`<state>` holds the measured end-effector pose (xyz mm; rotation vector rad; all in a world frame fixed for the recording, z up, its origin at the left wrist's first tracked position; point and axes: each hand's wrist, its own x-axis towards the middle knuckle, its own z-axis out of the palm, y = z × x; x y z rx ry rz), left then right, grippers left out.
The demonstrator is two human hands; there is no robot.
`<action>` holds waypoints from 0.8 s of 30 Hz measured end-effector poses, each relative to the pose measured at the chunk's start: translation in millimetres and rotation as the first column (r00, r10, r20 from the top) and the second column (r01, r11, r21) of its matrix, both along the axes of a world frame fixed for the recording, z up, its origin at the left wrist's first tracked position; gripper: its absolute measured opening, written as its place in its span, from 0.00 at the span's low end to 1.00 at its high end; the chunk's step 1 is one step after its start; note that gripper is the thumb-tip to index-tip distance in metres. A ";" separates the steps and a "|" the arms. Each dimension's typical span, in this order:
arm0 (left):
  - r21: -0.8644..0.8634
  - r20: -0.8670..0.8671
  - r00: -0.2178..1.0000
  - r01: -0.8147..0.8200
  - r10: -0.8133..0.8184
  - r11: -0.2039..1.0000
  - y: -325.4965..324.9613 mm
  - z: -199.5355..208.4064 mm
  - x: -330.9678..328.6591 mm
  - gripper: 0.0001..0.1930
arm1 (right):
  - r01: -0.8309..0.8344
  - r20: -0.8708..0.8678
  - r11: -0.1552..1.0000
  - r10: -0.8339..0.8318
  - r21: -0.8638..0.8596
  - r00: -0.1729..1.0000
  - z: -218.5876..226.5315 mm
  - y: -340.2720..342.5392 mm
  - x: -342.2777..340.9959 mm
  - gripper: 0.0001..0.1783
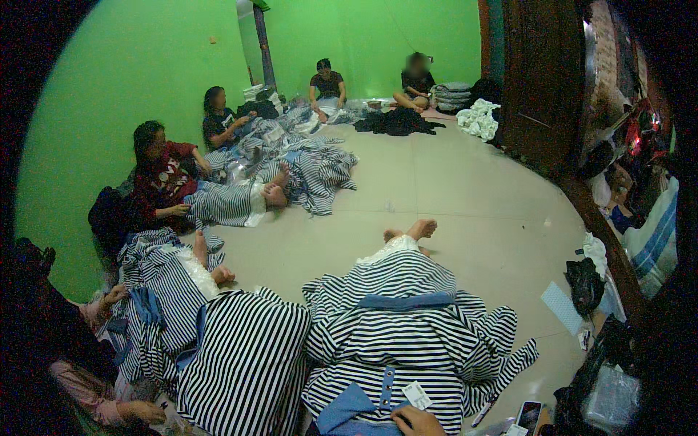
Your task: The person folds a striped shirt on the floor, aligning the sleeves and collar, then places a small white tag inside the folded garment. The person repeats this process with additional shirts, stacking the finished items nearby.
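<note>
A black-and-white striped shirt point(392, 363) with a denim-blue collar point(350, 408) and a blue buttoned placket point(387, 385) is spread over my lap. At the lower edge, my right hand point(419, 423) rests on this shirt with its fingers curled in. What its fingertips grip is hidden. Just above that hand, a white paper tag point(416, 394) lies on the stripes. My left hand is out of view. Farther up my legs lies another striped garment with a denim strip point(406, 301), and my bare feet point(414, 231) show beyond it.
A stack of striped shirts point(247, 363) lies to my left, beside a co-worker's hand point(142, 413). Several people sit along the green wall among garment piles point(313, 171). At right are a phone point(528, 416), a pen point(482, 413) and black plastic bags point(584, 285).
</note>
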<state>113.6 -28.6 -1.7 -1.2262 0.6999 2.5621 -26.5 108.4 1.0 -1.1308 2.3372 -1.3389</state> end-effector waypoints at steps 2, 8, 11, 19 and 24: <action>-0.339 -0.731 0.674 -0.224 -0.105 0.914 8.2 -8.4 13.2 0.19 | -0.029 0.033 0.999 0.029 0.025 0.999 0.3 1.4 3.5 0.08; 0.205 -0.070 0.921 -0.362 0.382 0.909 4.2 -26.8 -3.2 0.18 | 0.004 0.213 0.996 -0.022 0.087 0.977 -3.3 0.9 -4.3 0.10; 0.267 -0.011 0.951 -0.294 0.308 0.918 8.1 -12.7 -0.6 0.18 | 0.046 0.232 0.995 -0.065 0.086 0.971 -1.6 2.5 -7.8 0.13; 0.297 -0.126 0.930 -0.298 0.346 0.907 19.4 -8.8 -11.6 0.07 | 0.078 0.442 0.997 -0.075 0.010 0.894 11.6 5.8 -16.8 0.09; 0.276 -0.132 0.944 -0.259 0.303 0.926 23.3 -7.1 -24.8 0.10 | 0.086 0.432 0.996 -0.085 0.018 0.898 22.6 4.0 -12.4 0.08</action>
